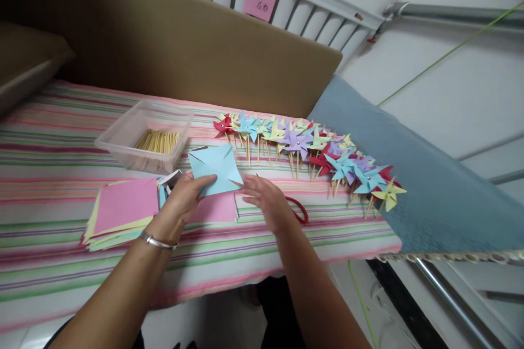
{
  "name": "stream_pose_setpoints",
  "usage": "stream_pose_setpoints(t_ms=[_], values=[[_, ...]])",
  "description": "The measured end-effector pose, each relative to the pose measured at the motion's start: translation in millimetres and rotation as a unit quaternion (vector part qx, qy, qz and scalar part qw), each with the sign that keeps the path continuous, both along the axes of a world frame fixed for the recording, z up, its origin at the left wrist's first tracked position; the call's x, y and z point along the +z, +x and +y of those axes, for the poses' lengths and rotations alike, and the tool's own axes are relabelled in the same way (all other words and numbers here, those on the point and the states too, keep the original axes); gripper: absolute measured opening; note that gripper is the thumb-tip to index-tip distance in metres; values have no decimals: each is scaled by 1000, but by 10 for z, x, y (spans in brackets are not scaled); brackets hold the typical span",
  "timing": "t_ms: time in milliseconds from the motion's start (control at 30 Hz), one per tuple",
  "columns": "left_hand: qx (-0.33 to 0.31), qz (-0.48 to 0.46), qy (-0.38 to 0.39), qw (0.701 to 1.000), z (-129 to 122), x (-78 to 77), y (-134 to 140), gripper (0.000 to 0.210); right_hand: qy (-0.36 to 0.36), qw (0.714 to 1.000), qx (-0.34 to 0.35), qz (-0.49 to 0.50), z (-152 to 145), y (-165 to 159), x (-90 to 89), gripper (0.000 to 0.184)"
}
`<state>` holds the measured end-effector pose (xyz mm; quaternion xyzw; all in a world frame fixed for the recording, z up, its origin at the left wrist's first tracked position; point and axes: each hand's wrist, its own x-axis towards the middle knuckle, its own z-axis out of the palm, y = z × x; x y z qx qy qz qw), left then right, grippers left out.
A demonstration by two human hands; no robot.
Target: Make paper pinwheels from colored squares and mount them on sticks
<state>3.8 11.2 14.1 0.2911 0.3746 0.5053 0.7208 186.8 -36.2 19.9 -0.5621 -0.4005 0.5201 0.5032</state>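
A light blue paper square (pixel 218 168) with slits running in from its corners is pinched in my left hand (pixel 186 196), thumb lying on top. At its right corner is my right hand (pixel 264 199), fingers stretched and slightly apart; whether the fingertips touch the paper I cannot tell. A red loop-shaped handle (pixel 301 210), perhaps of scissors, shows partly behind the right hand. Below the blue square lies pink paper (pixel 215 209). Beside my left wrist rests a stack of coloured paper squares (pixel 126 207), pink on top.
A clear plastic box (pixel 118 144) of thin wooden sticks (pixel 159 140) stands at the back left. Many finished paper pinwheels (pixel 297 142) on sticks line the table's right side. A cardboard panel (pixel 196 49) rises behind the striped cloth (pixel 49 185).
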Motion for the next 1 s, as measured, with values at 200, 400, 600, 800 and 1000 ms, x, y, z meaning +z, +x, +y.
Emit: stream_pose_setpoints(t_ms=[200, 400, 600, 800, 1000], values=[[-31, 8, 8, 999, -6, -51, -9, 27, -1, 995, -21, 97, 224, -454, 13, 28], [13, 37, -1, 999, 51, -88, -104, 28, 52, 986, -92, 131, 380, -485, -54, 22], [130, 94, 5, 987, 58, -156, -60, 27, 167, 963, -202, -69, 458, -311, -177, 17], [-92, -100, -49, 990, 11, 84, -29, 44, 327, 913, -48, -240, 394, -252, -142, 18], [-26, -85, -57, 994, 21, 44, -60, 37, 367, 857, 33, -359, 308, -259, -135, 37]])
